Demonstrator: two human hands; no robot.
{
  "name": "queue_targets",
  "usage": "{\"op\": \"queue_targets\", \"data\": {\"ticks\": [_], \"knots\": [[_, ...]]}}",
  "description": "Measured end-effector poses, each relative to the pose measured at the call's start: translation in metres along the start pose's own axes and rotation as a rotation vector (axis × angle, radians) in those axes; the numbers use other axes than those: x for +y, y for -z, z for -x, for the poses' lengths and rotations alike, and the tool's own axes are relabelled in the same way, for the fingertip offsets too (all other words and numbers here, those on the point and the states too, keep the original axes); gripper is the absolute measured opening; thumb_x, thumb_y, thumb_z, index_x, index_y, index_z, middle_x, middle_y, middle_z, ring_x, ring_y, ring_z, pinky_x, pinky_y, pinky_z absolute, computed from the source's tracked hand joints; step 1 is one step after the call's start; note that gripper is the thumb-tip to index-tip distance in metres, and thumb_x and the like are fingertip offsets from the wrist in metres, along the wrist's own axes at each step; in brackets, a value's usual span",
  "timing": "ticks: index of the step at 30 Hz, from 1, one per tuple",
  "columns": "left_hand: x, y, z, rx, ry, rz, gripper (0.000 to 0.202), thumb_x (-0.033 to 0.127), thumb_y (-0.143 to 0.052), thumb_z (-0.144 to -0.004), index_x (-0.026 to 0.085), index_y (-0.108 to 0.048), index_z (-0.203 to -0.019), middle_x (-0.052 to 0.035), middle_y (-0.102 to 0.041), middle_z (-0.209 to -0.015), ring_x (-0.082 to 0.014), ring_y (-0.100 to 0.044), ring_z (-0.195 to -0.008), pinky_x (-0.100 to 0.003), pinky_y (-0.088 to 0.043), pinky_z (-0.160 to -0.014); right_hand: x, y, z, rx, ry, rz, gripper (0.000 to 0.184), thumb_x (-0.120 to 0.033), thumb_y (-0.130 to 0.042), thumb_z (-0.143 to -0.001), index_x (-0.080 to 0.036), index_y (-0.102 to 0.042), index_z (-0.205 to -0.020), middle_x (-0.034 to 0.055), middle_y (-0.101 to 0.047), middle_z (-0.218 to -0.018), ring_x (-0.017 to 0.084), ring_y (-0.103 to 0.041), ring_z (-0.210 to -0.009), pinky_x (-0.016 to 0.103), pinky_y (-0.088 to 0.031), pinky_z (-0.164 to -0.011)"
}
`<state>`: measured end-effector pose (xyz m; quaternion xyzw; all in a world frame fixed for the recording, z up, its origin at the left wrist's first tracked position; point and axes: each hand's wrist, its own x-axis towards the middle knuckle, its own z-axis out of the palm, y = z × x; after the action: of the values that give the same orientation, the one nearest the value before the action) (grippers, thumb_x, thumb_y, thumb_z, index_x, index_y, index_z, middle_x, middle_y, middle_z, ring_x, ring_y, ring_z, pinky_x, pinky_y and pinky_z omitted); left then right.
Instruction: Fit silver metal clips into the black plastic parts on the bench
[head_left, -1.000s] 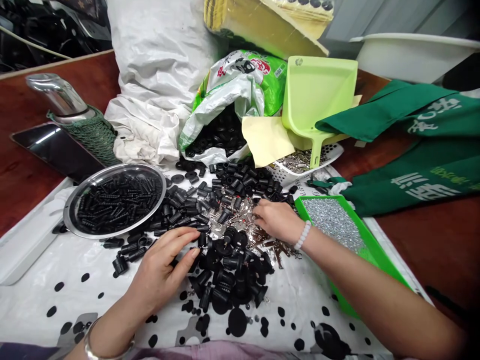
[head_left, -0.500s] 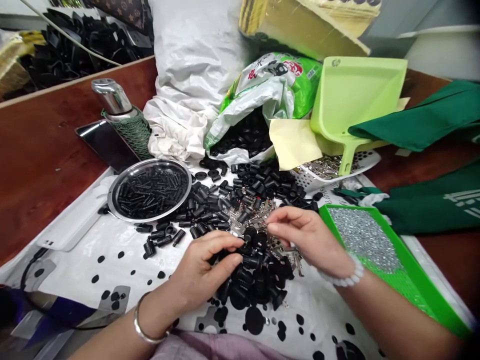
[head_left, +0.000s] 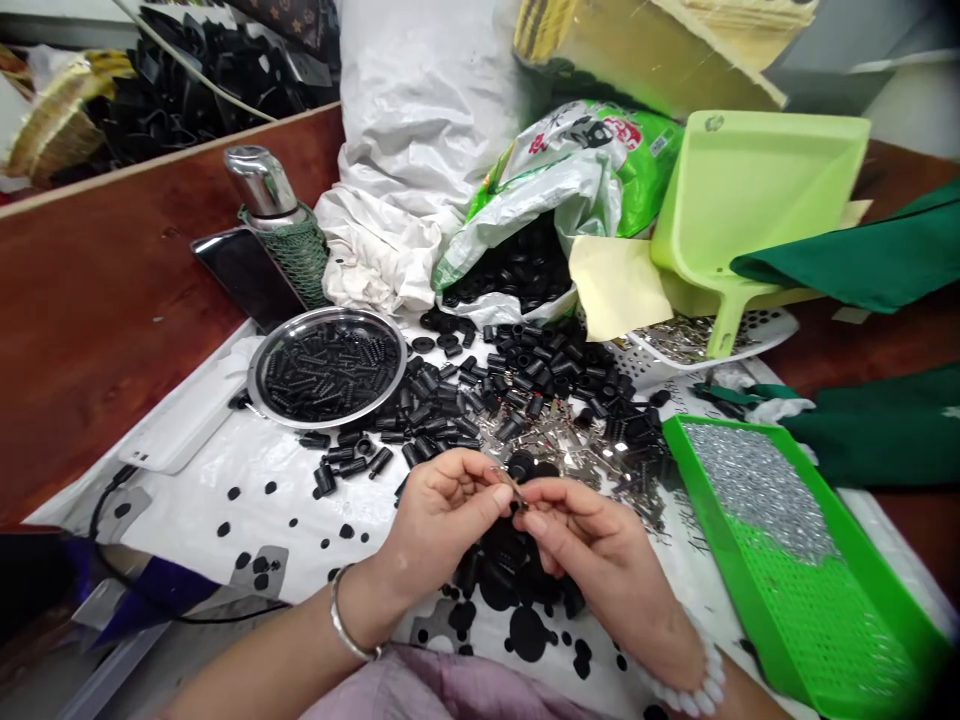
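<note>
Just in front of me, my left hand (head_left: 457, 510) and my right hand (head_left: 592, 540) meet with fingertips nearly touching. Between them is a small thin metal piece (head_left: 513, 487), pinched by thumb and fingers of both hands; its exact form is too small to make out. Beneath the hands lies a heap of black plastic parts (head_left: 502, 570), partly hidden by them. Beyond the fingers spread loose metal strips (head_left: 577, 440) and a pile of short black plastic sleeves (head_left: 442, 410).
A round steel tray (head_left: 255, 385) with black ribbed parts stands left. On the right, a green tray (head_left: 795, 620) holds small silvery pins. Behind are an open bag (head_left: 645, 170) of black parts, a lime dustpan (head_left: 765, 190), a thermos (head_left: 262, 185) and a phone (head_left: 244, 275).
My right hand has come down from the metal strips to meet my left. My left fingers, apart before, now pinch the small metal piece too. The view has shifted slightly.
</note>
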<state>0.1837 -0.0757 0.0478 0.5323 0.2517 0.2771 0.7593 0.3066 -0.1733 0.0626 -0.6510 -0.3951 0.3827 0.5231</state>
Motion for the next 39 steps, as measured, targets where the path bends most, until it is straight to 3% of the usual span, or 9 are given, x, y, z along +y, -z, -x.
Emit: {"op": "queue_targets", "data": {"ticks": [5,9,12,14,17,20,29,35,39], "knots": [[-0.008,-0.006,0.002,0.050,-0.001,0.088,0.015,0.024,-0.066,-0.072,0.012,-0.056,-0.076,0.0001,-0.056,-0.070,-0.0062,-0.050,-0.057,-0.018,-0.041,-0.055,0.018,-0.007,0.011,0.145,0.160,0.144,0.011,-0.028,-0.057,-0.082,-0.022,-0.063,-0.088,-0.0008,-0.066,-0.065,0.007,-0.055,-0.045,0.015,-0.047,-0.044],[-0.006,0.001,0.007,0.036,-0.077,-0.104,0.010,0.021,-0.057,-0.077,0.012,-0.058,-0.077,-0.0024,-0.056,-0.071,-0.0078,-0.050,-0.058,-0.020,-0.041,-0.053,0.022,-0.006,0.012,0.262,0.312,0.343,0.011,-0.026,-0.060,-0.080,-0.024,-0.064,-0.089,-0.0015,-0.065,-0.070,0.007,-0.057,-0.050,0.015,-0.048,-0.051],[0.002,0.029,0.013,0.086,-0.403,-0.534,0.009,0.017,-0.055,-0.079,0.013,-0.061,-0.085,-0.0069,-0.061,-0.084,-0.0134,-0.056,-0.073,-0.025,-0.046,-0.065,0.021,-0.002,0.012,0.328,0.287,0.342,0.011,-0.030,-0.061,-0.078,-0.024,-0.064,-0.087,-0.0016,-0.064,-0.068,0.008,-0.055,-0.049,0.016,-0.047,-0.047],[0.004,0.058,0.016,0.280,-0.620,-0.901,0.012,0.016,-0.055,-0.081,0.014,-0.061,-0.090,-0.0079,-0.062,-0.088,-0.0179,-0.057,-0.086,-0.032,-0.046,-0.078,0.021,0.001,0.011,0.381,0.239,0.318,0.013,-0.032,-0.062,-0.077,-0.024,-0.064,-0.086,-0.0016,-0.063,-0.066,0.008,-0.053,-0.047,0.017,-0.045,-0.041],[0.002,0.099,0.019,0.475,-0.529,-1.364,0.023,0.019,-0.053,-0.083,0.014,-0.058,-0.105,-0.0110,-0.060,-0.100,-0.0229,-0.055,-0.094,-0.039,-0.044,-0.083,0.023,0.004,0.010,0.407,0.215,0.298,0.014,-0.033,-0.062,-0.076,-0.024,-0.065,-0.087,-0.0013,-0.062,-0.064,0.009,-0.052,-0.045,0.018,-0.044,-0.039],[-0.005,0.118,0.018,0.454,-0.394,-1.564,0.026,0.022,-0.053,-0.084,0.013,-0.057,-0.108,-0.0114,-0.060,-0.095,-0.0233,-0.056,-0.090,-0.038,-0.046,-0.079,0.024,0.004,0.008,0.386,0.269,0.303,0.013,-0.031,-0.061,-0.077,-0.024,-0.064,-0.087,0.0003,-0.064,-0.070,0.010,-0.054,-0.048,0.020,-0.047,-0.044],[-0.010,0.120,0.012,0.443,-0.404,-1.538,0.022,0.028,-0.053,-0.084,0.015,-0.061,-0.100,-0.0089,-0.061,-0.093,-0.0223,-0.057,-0.086,-0.036,-0.046,-0.080,0.023,0.010,0.009,0.286,0.366,0.462,0.011,-0.021,-0.059,-0.080,-0.023,-0.061,-0.091,-0.0007,-0.059,-0.067,0.009,-0.053,-0.048,0.021,-0.041,-0.042],[0.002,0.120,0.018,0.418,-0.444,-1.550,0.033,0.036,-0.054,-0.083,0.016,-0.057,-0.110,-0.0094,-0.061,-0.102,-0.0244,-0.058,-0.091,-0.038,-0.047,-0.081,0.017,0.036,0.011,0.516,0.323,0.385,0.012,-0.020,-0.061,-0.079,-0.024,-0.063,-0.090,0.0000,-0.060,-0.072,0.009,-0.051,-0.051,0.022,-0.041,-0.044],[0.021,0.102,0.005,0.367,-0.587,-1.531,0.028,0.033,-0.055,-0.084,0.016,-0.058,-0.106,-0.0087,-0.061,-0.099,-0.0223,-0.059,-0.090,-0.035,-0.047,-0.082,0.019,0.051,0.011,0.656,0.269,0.298,0.012,-0.024,-0.062,-0.078,-0.024,-0.064,-0.090,0.0000,-0.062,-0.072,0.010,-0.052,-0.053,0.023,-0.043,-0.047]]}}
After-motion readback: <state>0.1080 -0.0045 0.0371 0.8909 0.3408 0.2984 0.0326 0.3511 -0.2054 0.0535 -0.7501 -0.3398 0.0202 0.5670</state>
